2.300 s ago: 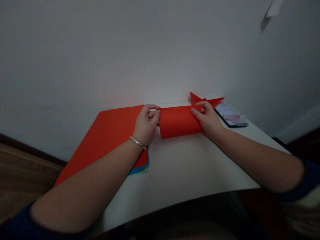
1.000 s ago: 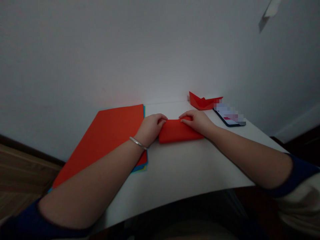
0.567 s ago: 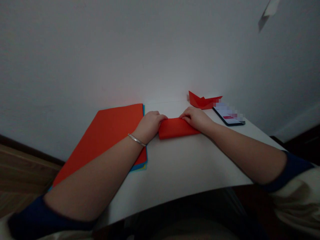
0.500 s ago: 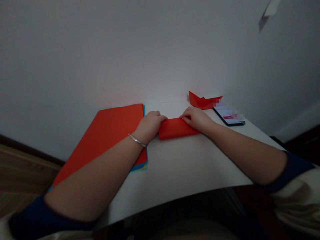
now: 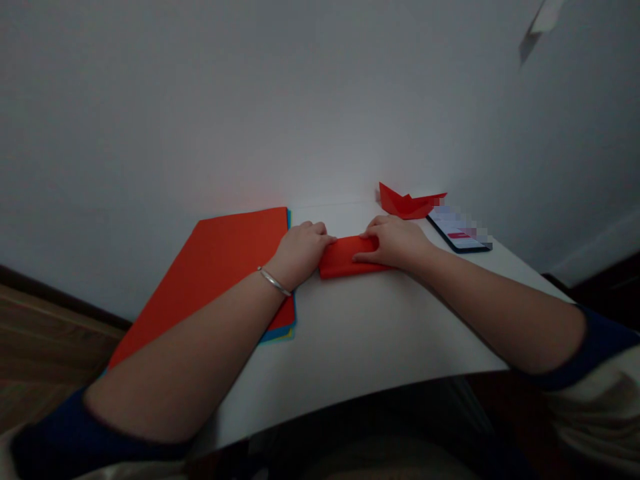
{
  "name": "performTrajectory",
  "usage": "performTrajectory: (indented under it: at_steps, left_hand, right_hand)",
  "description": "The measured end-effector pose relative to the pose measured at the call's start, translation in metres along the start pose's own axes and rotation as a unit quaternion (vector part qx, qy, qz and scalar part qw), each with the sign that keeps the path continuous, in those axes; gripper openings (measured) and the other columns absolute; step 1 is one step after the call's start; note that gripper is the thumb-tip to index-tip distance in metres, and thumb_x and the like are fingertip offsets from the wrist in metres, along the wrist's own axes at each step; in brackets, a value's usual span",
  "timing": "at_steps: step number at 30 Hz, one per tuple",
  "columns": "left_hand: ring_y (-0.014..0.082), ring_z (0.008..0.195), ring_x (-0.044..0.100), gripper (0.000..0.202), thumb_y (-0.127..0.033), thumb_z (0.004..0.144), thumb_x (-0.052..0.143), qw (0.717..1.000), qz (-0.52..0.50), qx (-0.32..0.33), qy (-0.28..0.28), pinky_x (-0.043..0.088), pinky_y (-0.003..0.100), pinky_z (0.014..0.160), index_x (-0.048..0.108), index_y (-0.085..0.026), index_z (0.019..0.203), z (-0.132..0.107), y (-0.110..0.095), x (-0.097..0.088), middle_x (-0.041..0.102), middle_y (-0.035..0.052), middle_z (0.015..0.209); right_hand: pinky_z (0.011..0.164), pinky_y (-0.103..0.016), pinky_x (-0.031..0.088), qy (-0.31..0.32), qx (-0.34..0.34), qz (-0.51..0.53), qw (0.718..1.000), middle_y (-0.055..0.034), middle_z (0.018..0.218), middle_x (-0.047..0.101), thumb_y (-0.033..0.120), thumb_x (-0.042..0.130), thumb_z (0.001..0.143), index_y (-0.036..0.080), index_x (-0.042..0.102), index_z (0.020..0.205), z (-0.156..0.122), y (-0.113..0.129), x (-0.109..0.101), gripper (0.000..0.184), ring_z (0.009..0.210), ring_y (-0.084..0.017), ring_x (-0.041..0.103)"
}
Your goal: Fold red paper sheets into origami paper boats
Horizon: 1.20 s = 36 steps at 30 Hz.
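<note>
A folded strip of red paper (image 5: 345, 257) lies flat on the white table between my hands. My left hand (image 5: 305, 248) holds its left end, with the thumb and fingertips at the far left corner; a silver bangle is on that wrist. Over the right part of the paper is my right hand (image 5: 397, 241). Its thumb is stretched across the paper's upper face, while the curled fingers hold the far edge. The paper's right end is hidden under this hand.
A stack of coloured sheets (image 5: 230, 247), orange-red on top, lies under my left forearm. Behind my right hand stands a folded red paper boat (image 5: 407, 205). A phone (image 5: 463, 233) with a lit screen lies right of it. The white table (image 5: 370, 327) meets a wall (image 5: 320, 100).
My right thumb has moved away from the fingertips, toward me, and now lies across the paper. My left hand stays almost in place at the left end.
</note>
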<state>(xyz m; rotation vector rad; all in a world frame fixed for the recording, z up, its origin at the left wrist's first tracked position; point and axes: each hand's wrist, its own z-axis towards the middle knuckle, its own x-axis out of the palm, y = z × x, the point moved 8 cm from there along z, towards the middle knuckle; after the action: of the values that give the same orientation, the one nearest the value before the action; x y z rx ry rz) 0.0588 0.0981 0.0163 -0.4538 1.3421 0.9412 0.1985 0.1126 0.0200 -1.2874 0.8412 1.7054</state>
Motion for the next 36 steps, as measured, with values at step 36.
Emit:
performTrajectory:
  at_steps: [36]
  left_hand:
    - [0.0277, 0.119, 0.054, 0.043, -0.035, 0.100, 0.044, 0.992, -0.050, 0.105, 0.053, 0.039, 0.041, 0.103, 0.054, -0.012, 0.135, -0.008, -0.025, 0.007, 0.056, 0.0150, 0.139]
  right_hand:
    - [0.094, -0.045, 0.047, 0.021, -0.084, 0.009, 0.996, -0.0184, 0.117, 0.067, 0.067, 0.063, 0.076, 0.012, 0.073, 0.110, -0.004, 0.011, 0.010, 0.066, 0.108, -0.034, 0.057]
